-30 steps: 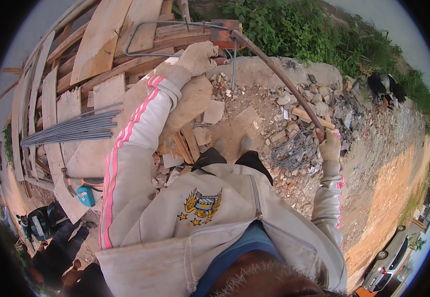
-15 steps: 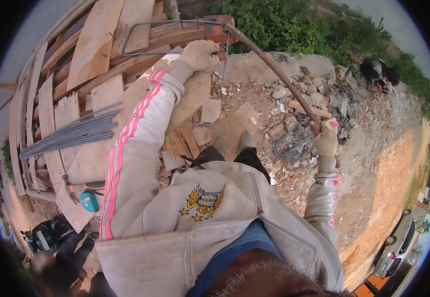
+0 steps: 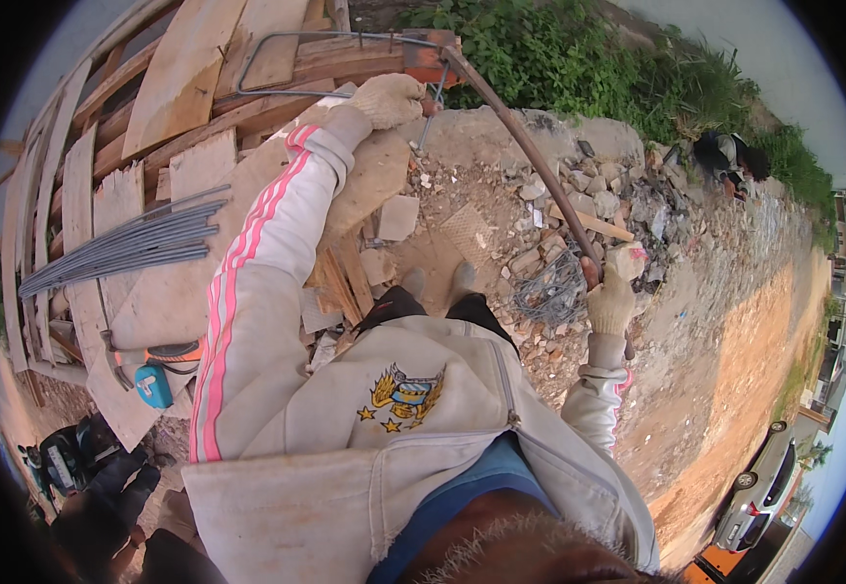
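Observation:
A thin grey steel rod (image 3: 277,39), bent into a long open loop, lies against an orange-painted block (image 3: 427,64) on the timber at the top. My left hand (image 3: 389,100), in a cream knitted glove, is closed on the rod close to the block. The rod's free end slants down just right of that glove. One end of a long rusty bending bar (image 3: 532,144) meets the rod at the block. My right hand (image 3: 614,290), also gloved, grips the bar's lower end out to the right. The exact contact at the block is too small to make out.
Straight steel rods (image 3: 131,245) lie bundled on the planks at left. Below them are a hammer (image 3: 165,354) and a blue tape measure (image 3: 153,386). Rubble and tangled wire (image 3: 551,290) cover the ground at right. A person (image 3: 102,516) is at lower left.
My right hand has swung the bar's lower end left and toward me. The rod's free end now slants farther left. My left hand stays closed near the block.

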`<state>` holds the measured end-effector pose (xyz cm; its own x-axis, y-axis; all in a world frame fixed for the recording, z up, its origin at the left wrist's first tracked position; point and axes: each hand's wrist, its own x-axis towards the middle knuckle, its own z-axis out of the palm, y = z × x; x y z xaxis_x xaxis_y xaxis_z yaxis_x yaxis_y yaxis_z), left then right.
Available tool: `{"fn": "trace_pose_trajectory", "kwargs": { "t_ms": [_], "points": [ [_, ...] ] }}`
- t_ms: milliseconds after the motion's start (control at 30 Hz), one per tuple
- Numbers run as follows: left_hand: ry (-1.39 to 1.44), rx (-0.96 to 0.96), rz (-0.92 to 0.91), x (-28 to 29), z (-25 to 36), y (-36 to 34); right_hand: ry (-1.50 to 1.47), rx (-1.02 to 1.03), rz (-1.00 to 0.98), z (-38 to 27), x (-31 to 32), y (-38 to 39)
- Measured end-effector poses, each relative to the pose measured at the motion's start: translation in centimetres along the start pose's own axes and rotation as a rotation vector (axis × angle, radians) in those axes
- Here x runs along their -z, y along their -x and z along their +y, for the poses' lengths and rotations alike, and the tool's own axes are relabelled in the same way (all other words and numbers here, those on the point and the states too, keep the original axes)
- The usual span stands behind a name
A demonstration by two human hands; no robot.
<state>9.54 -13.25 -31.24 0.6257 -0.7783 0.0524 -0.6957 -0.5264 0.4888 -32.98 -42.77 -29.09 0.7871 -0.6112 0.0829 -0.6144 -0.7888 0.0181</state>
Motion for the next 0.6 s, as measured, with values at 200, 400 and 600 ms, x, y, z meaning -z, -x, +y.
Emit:
{"fn": "trace_pose_trajectory", "kwargs": {
  "t_ms": [200,400,600],
  "points": [
    [0.019,0.081,-0.092,2.0,3.7,0.6,-0.108,0.167,0.084,1.9,0.5,-2.9],
    [-0.235,0.029,0.185,-0.9,5.6,2.4,-0.11,0.187,0.012,2.6,-0.3,-3.0],
    [-0.227,0.05,0.286,-1.6,7.1,4.8,-0.132,0.171,0.062,0.8,1.5,-2.5]
  ]
}}
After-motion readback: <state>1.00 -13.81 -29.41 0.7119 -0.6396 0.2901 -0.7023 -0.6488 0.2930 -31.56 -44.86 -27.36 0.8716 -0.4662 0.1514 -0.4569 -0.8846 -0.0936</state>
